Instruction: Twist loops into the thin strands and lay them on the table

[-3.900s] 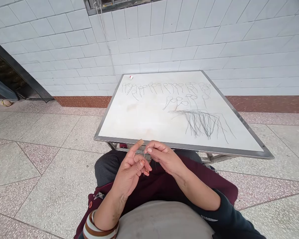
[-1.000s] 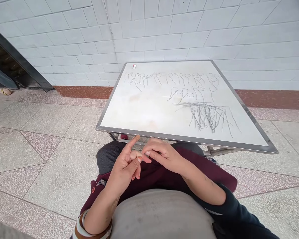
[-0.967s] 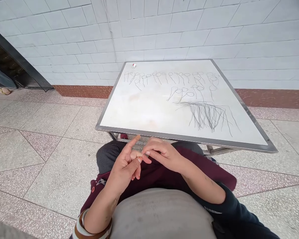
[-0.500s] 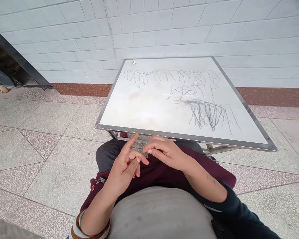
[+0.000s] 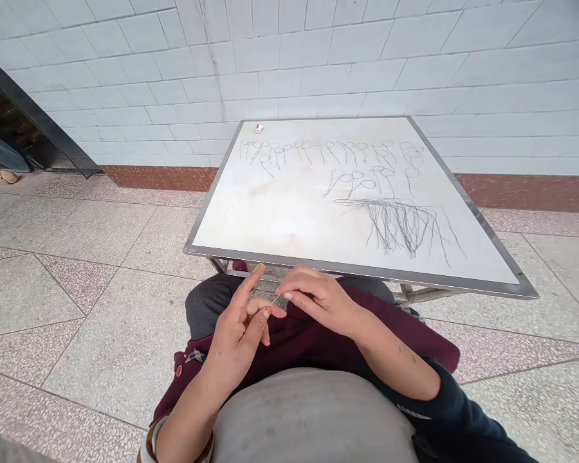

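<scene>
Just in front of the table edge, both my hands are close together above my lap. My left hand (image 5: pixel 241 328) pinches a thin, stiff-looking strand (image 5: pixel 275 300) between thumb and a bent finger, while its index finger points up with a tan covering on the tip. From the other side, my right hand (image 5: pixel 318 299) grips the same strand between thumb and fingertips. Only a short length shows between the hands; whether it is wire or needle I cannot tell. On the white table (image 5: pixel 251 212) lie several looped dark strands (image 5: pixel 361 177) and a tangled bundle of unlooped ones (image 5: pixel 405 222).
A small white and red object (image 5: pixel 259 128) sits at the table's far left corner. Behind the table stands a white tiled wall (image 5: pixel 318 77). A maroon garment (image 5: pixel 395 334) covers my lap. At far left, another person's sandalled foot (image 5: pixel 6 177) shows by a dark doorway.
A little more of the strand shows between my hands, which remain pinched on it. The whole view has shifted slightly; the strands on the table lie as before.
</scene>
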Demonstrator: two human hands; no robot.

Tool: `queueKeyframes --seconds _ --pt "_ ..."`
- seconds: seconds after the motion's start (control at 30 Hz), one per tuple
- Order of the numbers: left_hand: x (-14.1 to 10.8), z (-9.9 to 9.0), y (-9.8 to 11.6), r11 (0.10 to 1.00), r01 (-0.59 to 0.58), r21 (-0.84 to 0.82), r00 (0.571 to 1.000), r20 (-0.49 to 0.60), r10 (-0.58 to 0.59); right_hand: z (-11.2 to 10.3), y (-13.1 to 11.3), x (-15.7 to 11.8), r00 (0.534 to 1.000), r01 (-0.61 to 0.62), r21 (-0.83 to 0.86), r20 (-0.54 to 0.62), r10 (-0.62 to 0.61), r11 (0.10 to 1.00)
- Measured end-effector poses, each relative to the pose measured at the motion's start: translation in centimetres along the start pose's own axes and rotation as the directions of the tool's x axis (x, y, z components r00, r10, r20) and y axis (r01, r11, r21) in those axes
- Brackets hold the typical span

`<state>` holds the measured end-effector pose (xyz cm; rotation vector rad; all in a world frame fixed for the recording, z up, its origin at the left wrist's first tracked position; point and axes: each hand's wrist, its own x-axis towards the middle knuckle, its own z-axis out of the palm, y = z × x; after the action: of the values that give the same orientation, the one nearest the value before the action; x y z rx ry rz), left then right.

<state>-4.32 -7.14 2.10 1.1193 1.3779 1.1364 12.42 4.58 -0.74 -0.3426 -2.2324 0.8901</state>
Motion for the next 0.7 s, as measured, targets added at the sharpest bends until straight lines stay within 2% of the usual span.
queueKeyframes --seconds 0.2,0.3,0.43,0.57,0.63,0.7 --pt "0.2 0.4 -0.2 0.994 -0.047 0.101 0.998 -0.034 0.051 0.9 -0.1 0.0 0.999 0.050 -0.006 0.006 -0.049 0.999" --pt "0.3 0.2 -0.3 0.982 -0.049 0.182 0.998 -0.028 0.055 0.8 0.1 -0.1 0.997 0.060 -0.041 -0.040 -0.062 0.997" --pt "0.2 -0.3 -0.4 0.959 -0.073 0.274 0.996 -0.023 0.082 0.5 0.4 -0.5 0.993 -0.023 -0.056 -0.118 0.017 0.998" --pt "0.1 -1.3 -0.5 0.956 -0.052 0.289 0.996 -0.054 0.070 0.1 0.8 -0.6 0.976 -0.124 -0.042 -0.185 0.114 0.991" --pt "-0.1 -2.2 -0.6 0.955 -0.008 0.296 0.990 -0.132 0.049 -0.3 1.2 -0.6 0.956 -0.180 -0.031 -0.241 0.167 0.983" --pt "-0.2 -3.2 -0.7 0.955 0.030 0.296 0.959 -0.276 0.056 -0.7 1.5 -0.5 0.929 -0.238 -0.018 -0.296 0.222 0.971"
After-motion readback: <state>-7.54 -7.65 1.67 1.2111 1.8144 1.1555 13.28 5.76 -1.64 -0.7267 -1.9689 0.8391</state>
